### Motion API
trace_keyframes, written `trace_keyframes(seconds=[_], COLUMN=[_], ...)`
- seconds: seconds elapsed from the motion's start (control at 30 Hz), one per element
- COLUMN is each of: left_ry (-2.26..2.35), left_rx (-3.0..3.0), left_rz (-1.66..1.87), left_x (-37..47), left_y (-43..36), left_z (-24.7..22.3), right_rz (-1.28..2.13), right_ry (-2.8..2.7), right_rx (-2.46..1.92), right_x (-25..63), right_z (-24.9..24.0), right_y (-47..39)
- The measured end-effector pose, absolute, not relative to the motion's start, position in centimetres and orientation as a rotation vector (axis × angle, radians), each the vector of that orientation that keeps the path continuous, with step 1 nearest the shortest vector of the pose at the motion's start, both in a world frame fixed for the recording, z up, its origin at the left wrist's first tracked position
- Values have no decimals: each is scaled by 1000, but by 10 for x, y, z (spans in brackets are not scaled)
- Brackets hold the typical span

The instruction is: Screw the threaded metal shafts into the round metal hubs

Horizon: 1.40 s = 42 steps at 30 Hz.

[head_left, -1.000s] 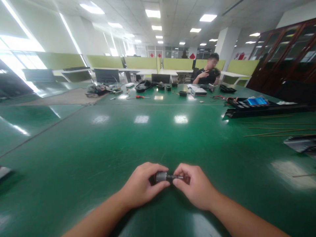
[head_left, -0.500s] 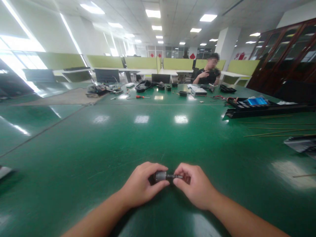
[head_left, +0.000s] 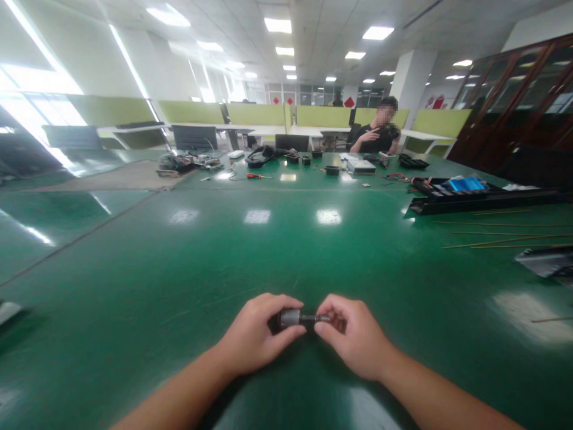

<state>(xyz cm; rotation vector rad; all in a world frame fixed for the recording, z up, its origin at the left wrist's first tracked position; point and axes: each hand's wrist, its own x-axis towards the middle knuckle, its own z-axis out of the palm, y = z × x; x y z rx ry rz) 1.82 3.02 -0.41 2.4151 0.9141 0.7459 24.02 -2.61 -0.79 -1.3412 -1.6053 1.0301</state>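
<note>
Pale object (head_left: pixel 9 312), cut off by the left edge of the view, lies on the green bench (head_left: pixel 201 239). Farther back on that side, a brownish sheet (head_left: pixel 107 175) covers part of the surface, and a cluster of small parts (head_left: pixel 176 164) sits at its right end. Next comes a screwdriver (head_left: pixel 254 175) with an orange-red handle, its shaft pointing right, and behind it a black curved item (head_left: pixel 260 156).

Nearer the viewer, the left hand (head_left: pixel 253 334) grips a grey cylinder (head_left: pixel 290 317) between thumb and fingers, low in the middle of the view. A thin dark shaft (head_left: pixel 308 319) sticks out of the cylinder toward the right, lying nearly level. The right hand (head_left: pixel 358 337) pinches the far end of the shaft between thumb and fingers; the two hands are close together but apart.

Toward the back, a small black box (head_left: pixel 332 170) sits to the left of a pale flat box (head_left: pixel 360 166). A person (head_left: pixel 376 137) in a dark top sits beyond, one hand raised to the chest. Farther right, a long black tray (head_left: pixel 447 205) carries a shiny blue item (head_left: pixel 467 183), with thin rods (head_left: pixel 501 224) lying in front.
</note>
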Motion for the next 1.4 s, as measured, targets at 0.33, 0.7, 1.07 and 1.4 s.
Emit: trace_keyframes(seconds=[0.33, 0.7, 1.07, 1.4], left_ry=[918, 922, 917, 911], left_rx=[2413, 2411, 2419, 2399], left_rz=[757, 763, 772, 775], left_x=[19, 17, 15, 13], left_y=[31, 32, 31, 33], left_z=[-1, -3, 0, 0], right_rz=[1013, 993, 993, 1002], right_ry=[-1598, -1597, -1614, -1611], right_rx=[-1341, -1348, -1338, -1330], right_x=[241, 241, 242, 241], right_z=[-11, -12, -15, -11], right_y=[-26, -26, -25, -27])
